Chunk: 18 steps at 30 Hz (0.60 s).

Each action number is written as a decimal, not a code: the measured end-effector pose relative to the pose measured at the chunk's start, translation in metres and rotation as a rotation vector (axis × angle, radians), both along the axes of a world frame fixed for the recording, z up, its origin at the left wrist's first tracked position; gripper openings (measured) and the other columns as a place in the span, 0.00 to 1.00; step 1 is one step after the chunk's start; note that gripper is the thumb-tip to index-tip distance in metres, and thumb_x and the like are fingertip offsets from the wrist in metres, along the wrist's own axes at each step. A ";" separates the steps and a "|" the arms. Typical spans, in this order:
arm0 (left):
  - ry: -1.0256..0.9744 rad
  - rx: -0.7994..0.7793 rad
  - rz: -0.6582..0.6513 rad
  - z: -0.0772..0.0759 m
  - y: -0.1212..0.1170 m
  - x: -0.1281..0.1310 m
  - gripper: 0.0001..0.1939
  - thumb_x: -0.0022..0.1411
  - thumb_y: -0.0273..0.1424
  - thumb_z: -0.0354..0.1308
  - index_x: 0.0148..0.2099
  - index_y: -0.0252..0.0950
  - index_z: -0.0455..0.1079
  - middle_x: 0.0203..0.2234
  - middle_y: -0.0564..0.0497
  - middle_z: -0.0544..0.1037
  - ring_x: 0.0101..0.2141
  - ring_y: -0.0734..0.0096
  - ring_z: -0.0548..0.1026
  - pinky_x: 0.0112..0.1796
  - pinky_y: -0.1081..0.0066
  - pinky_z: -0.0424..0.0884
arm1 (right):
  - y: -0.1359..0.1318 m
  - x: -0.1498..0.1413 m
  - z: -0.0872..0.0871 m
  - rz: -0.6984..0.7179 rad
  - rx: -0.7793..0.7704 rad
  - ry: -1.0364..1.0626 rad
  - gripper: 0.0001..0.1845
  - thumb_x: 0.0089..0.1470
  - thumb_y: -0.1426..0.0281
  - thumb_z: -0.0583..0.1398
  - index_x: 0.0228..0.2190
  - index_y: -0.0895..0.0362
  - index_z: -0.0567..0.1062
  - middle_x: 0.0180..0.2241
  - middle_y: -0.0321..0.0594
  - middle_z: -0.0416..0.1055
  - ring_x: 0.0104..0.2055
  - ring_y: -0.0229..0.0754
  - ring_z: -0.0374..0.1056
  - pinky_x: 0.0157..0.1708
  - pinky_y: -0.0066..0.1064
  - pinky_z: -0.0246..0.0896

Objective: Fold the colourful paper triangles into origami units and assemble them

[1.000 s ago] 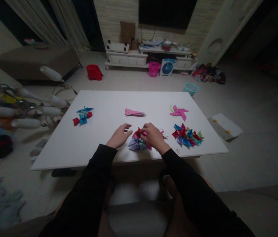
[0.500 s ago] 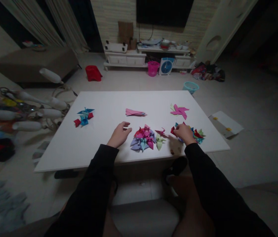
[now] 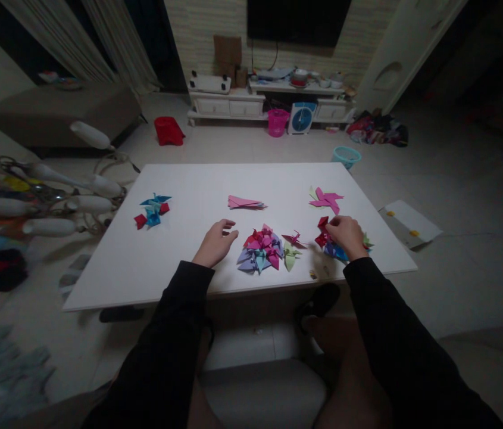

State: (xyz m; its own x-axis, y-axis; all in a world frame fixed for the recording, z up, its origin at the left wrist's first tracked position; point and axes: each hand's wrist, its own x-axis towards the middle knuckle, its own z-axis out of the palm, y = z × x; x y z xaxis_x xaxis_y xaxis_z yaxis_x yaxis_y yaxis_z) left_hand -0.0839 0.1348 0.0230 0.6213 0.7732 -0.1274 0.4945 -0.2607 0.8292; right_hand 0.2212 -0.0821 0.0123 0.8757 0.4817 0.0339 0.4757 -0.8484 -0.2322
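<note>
My right hand (image 3: 344,233) is closed in a pinch on a red origami piece (image 3: 323,223), just above the right-hand pile of origami (image 3: 335,250) in blue, purple, red and green. Part of that pile is hidden under the hand. My left hand (image 3: 219,241) rests by the table with its fingers apart and nothing in it. Between the hands sits a heap of paper cranes (image 3: 260,250) in pink, purple and light blue. Beside it lie a dark pink crane (image 3: 294,239) and a light green one (image 3: 291,256).
On the white table (image 3: 188,179) lie a stack of folded pink papers (image 3: 246,203), pink and green folded strips (image 3: 326,199), and blue and red origami (image 3: 152,211) at left. Lamp arms (image 3: 90,205) crowd the left edge. A turquoise basket (image 3: 346,156) stands behind the far right corner.
My right hand has moved slightly right and away from me, lifting the red piece with it. My left hand has stayed almost still.
</note>
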 end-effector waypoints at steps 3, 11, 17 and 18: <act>0.014 0.024 -0.010 0.001 0.000 0.000 0.17 0.61 0.33 0.56 0.50 0.32 0.71 0.49 0.40 0.75 0.44 0.60 0.75 0.48 0.61 0.71 | -0.009 0.011 0.001 -0.097 0.122 -0.046 0.16 0.50 0.60 0.60 0.35 0.55 0.83 0.37 0.50 0.80 0.39 0.49 0.74 0.37 0.33 0.61; 0.023 0.065 -0.044 -0.002 0.000 0.001 0.18 0.59 0.36 0.55 0.48 0.34 0.72 0.49 0.40 0.76 0.45 0.58 0.75 0.49 0.58 0.71 | -0.051 0.048 0.001 -0.219 0.201 -0.130 0.15 0.46 0.61 0.62 0.31 0.56 0.83 0.35 0.50 0.80 0.37 0.49 0.72 0.33 0.33 0.61; 0.046 0.069 -0.070 -0.002 -0.001 0.002 0.20 0.59 0.39 0.54 0.49 0.34 0.72 0.50 0.41 0.76 0.45 0.58 0.76 0.48 0.60 0.71 | -0.071 0.061 -0.007 -0.182 0.050 -0.004 0.15 0.45 0.61 0.61 0.31 0.55 0.83 0.34 0.50 0.80 0.37 0.50 0.74 0.30 0.32 0.58; 0.051 0.068 -0.074 -0.002 -0.002 0.002 0.20 0.59 0.39 0.54 0.49 0.33 0.72 0.50 0.40 0.76 0.45 0.58 0.76 0.48 0.60 0.71 | -0.074 0.062 -0.009 -0.185 0.031 0.003 0.15 0.45 0.60 0.61 0.31 0.55 0.83 0.34 0.50 0.80 0.38 0.50 0.74 0.30 0.32 0.58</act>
